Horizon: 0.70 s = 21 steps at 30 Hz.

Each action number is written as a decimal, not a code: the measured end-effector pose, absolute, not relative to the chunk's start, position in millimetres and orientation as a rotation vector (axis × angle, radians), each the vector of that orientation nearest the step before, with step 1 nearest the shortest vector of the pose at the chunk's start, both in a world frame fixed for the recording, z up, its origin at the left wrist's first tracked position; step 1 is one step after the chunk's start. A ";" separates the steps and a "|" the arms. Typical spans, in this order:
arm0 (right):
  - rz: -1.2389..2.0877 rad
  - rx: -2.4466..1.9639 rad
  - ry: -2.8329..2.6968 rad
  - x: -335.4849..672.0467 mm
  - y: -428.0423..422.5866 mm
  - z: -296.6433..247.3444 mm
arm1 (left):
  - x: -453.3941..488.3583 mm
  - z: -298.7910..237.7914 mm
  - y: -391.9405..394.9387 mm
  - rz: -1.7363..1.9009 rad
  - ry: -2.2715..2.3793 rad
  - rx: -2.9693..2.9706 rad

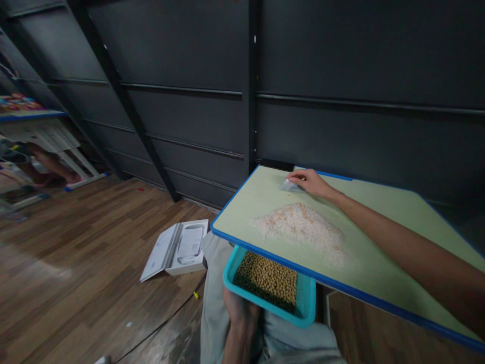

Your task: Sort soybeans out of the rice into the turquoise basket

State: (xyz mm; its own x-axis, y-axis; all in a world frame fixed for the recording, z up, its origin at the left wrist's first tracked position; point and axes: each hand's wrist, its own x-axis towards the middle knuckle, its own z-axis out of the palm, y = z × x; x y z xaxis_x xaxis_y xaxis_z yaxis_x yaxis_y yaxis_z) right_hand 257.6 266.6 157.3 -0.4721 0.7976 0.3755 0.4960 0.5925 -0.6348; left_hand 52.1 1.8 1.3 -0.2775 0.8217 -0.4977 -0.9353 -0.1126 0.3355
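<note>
My left hand (241, 307) supports a turquoise plastic tray (305, 302) from below, over my lap and just under the table's near edge. Yellowish beans (271, 277) lie in it beside a strip of small dark green beans (261, 292). On the pale green tabletop, my right hand (308, 181) reaches to the far side, thumb and fingers pinched on a small clear plastic bag (290, 186). What the bag holds is too blurred to tell. Nearer to me spreads a heap of white rice (303, 227) with scattered yellow-orange grains.
The blue-edged table (382, 222) stands against a dark panelled wall (189, 111). An open white box (189, 247) lies on the wooden floor, near a black cable (162, 323). At the far left, another person's legs (53, 164) show under a second table (34, 117).
</note>
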 end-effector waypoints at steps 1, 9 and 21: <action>0.626 -1.015 -2.177 255.8 267.4 156.0 | 52.1 1.1 2.0 1.722 0.705 -0.212; 0.869 -1.011 -2.251 266.5 244.9 157.5 | 52.3 1.1 3.9 1.716 0.718 -0.199; 0.859 -1.062 -2.135 269.3 205.6 158.7 | 53.3 -3.1 6.3 1.720 0.796 -0.199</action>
State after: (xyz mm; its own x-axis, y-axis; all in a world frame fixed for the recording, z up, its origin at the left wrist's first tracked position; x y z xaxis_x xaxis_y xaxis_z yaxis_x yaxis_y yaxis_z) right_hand 269.3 205.6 158.7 -0.5018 0.8360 0.2219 0.4496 0.4712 -0.7588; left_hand 53.3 6.3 -3.1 -0.3140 0.7942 -0.5203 -0.9105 -0.0964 0.4022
